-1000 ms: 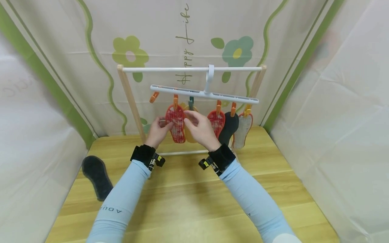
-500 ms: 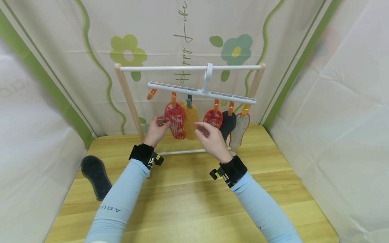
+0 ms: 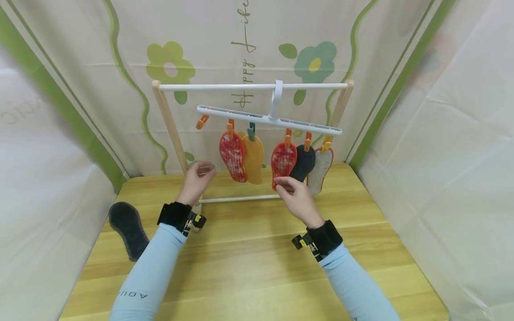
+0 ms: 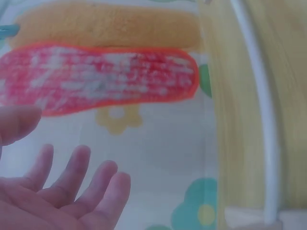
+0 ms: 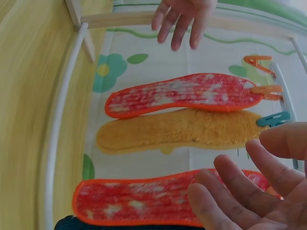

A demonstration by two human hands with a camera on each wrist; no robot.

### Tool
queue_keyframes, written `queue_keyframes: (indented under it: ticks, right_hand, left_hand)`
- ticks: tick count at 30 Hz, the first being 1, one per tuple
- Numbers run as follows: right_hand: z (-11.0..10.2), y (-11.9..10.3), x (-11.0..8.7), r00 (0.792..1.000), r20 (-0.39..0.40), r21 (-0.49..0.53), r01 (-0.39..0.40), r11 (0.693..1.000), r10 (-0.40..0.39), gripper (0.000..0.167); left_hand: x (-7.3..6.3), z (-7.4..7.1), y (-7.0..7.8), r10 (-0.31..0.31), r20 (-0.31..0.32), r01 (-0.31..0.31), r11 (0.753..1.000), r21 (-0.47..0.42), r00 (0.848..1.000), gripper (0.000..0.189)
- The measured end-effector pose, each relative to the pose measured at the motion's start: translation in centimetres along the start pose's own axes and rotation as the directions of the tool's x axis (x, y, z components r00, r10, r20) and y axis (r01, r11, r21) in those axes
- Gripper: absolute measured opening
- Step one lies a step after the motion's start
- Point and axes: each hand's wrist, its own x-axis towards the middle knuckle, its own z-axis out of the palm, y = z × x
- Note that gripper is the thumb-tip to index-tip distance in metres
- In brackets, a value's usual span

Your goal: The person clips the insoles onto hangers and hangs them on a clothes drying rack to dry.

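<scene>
My left hand (image 3: pixel 196 180) hovers left of the hanging insoles, fingers loosely spread and holding nothing. To its right a red-and-white insole (image 3: pixel 233 157) hangs from an orange clothespin (image 3: pixel 230 129), beside a yellow insole (image 3: pixel 254 159) on a teal clothespin (image 3: pixel 251 132). My right hand (image 3: pixel 298 200) is in front of the lower end of another red-and-white insole (image 3: pixel 283 158); its fingers are relaxed in the right wrist view (image 5: pixel 244 191) and pinch nothing. Whether they touch that insole I cannot tell. A dark insole (image 3: pixel 304 162) and a grey, red-edged insole (image 3: pixel 320 169) hang further right.
The white clip hanger (image 3: pixel 257 118) hangs tilted from the rack's top bar (image 3: pixel 217 87), left end higher. An unoccupied orange clothespin (image 3: pixel 202 121) dangles at its left end. A dark insole (image 3: pixel 128 229) lies on the wooden table (image 3: pixel 241 267) at left. Fabric walls stand around.
Both hands have come away from the left red insole: the left hand moved left and down, the right hand moved right and down past the yellow insole. The left red insole now hangs freely.
</scene>
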Motion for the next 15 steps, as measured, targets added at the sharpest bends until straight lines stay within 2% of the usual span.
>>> queue_keyframes:
  ticks: [6,9,13,15]
  right_hand:
    - [-0.9,1.4,-1.6,0.999,0.003,0.014,-0.049,0.999,0.048,0.027]
    - [-1.5,0.4,-2.7,0.997,0.013,0.014,-0.078,0.997,0.078,0.027]
    - [-2.2,-0.6,-4.3,0.995,0.010,-0.035,-0.097,0.995,0.097,0.025]
    - [-2.3,1.0,-4.6,0.995,0.000,-0.055,-0.096,0.994,0.097,0.025]
  left_hand:
    - [-3.9,-1.9,-1.4,0.002,-0.072,0.000,1.000,0.022,0.997,0.047]
    - [-6.0,-3.0,-2.2,-0.006,-0.123,0.012,0.999,0.047,0.992,0.046]
    - [-8.9,-4.7,-3.6,-0.040,-0.182,0.064,0.989,0.132,0.982,0.046]
    - [-10.3,-5.6,-4.3,-0.051,-0.212,0.094,0.976,0.195,0.976,0.047]
